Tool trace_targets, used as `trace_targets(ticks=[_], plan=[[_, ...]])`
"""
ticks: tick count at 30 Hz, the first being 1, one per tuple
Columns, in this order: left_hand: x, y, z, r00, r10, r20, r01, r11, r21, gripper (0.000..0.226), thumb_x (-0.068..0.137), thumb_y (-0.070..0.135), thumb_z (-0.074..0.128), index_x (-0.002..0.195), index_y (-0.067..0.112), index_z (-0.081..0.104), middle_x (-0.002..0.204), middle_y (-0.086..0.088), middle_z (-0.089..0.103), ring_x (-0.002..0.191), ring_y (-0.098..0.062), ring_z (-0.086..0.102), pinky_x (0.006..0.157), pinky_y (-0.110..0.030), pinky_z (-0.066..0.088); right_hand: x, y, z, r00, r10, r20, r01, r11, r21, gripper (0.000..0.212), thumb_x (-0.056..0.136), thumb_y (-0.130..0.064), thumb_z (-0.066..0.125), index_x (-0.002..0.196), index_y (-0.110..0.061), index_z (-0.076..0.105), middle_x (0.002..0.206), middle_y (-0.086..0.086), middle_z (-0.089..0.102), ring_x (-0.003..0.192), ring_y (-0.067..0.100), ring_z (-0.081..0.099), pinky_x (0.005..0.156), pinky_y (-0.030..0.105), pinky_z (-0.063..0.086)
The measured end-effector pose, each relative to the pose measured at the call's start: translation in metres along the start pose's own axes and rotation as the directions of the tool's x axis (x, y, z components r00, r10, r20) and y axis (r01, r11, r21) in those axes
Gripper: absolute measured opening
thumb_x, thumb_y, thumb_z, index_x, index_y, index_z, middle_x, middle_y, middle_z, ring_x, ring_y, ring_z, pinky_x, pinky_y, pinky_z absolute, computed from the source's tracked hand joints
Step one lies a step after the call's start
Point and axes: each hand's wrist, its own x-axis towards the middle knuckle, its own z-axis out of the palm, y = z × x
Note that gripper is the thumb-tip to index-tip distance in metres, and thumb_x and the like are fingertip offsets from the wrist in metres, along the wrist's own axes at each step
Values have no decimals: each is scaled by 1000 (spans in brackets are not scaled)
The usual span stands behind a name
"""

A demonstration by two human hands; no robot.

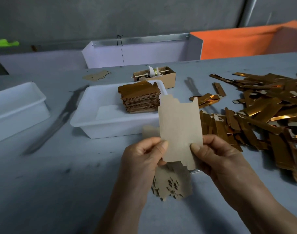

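— What are the hands doing?
— The left hand [142, 154] and right hand [217, 154] are pinching the card blank [179, 129] by its lower edge, holding it upright over the loose blanks [173, 183]. They're probably checking it.
— Next?
— Likely laying it squarely on the gold stack [141, 98] sitting in the white tray [97, 125]. The cardboard box [169, 80] behind is holding a spool.
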Motion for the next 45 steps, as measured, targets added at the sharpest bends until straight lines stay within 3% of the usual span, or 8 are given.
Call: trace_targets(ticks=[18,27,31,34,37,39,41,45], plan=[[-4,-10,9,995,54,-82,-39,985,167,18,85,16,70,92,32,74,83,13,73,80,-2,68,69,-15,53,0,7,-2,982,143,120,-155,983,102,36,71,-20,62,106,-25,68,101,5,72,88,21,70,67,33,56],[-18,-10,34,845,535,-4,-318,509,800,35,73,3,78,107,10,74,79,-7,57,68,-25,62,55,-33,53,-5,7,4,984,164,74,-176,963,203,30,71,-17,62,99,-22,70,92,2,73,79,17,70,62,30,55],[-10,-9,29,923,367,-118,-223,760,611,30,92,15,58,119,24,68,99,5,54,93,-11,56,79,-14,45,-9,6,2,983,169,67,-181,950,253,20,72,-19,61,85,-28,75,90,1,73,80,17,71,57,26,56],[-1,-9,14,957,277,-90,-182,811,556,29,95,13,54,114,25,71,99,7,51,86,-3,50,69,2,33,-7,-1,-5,996,64,-60,-64,998,0,43,64,-37,66,107,-37,67,107,-9,68,101,18,65,75,35,56],[1,-5,6,949,311,57,-281,744,606,27,96,14,54,113,26,71,97,9,50,91,-4,51,71,3,34,-3,-16,-10,904,-410,-119,159,581,-798,76,65,-53,57,136,-33,40,136,-6,47,126,12,37,98,40,38],[3,-4,6,931,340,134,-349,718,602,24,94,14,59,108,27,73,95,10,52,92,-5,54,72,-1,37,2,-26,-6,821,-547,166,333,222,-916,63,77,-49,54,133,-21,48,135,4,49,123,16,38,93,39,38],[3,-3,9,912,372,173,-400,718,570,21,89,14,65,102,27,74,91,12,56,88,-1,57,70,-2,38,5,-27,-2,769,-513,382,491,89,-867,32,87,-37,55,111,-19,66,108,2,65,102,15,58,82,23,43],[4,-5,4,947,316,-57,-271,881,387,31,82,20,73,106,37,66,91,18,64,85,7,62,69,-7,48,10,-26,7,939,-311,146,306,565,-766,9,84,-30,58,79,-36,63,86,-25,58,82,-8,51,61,10,37]])
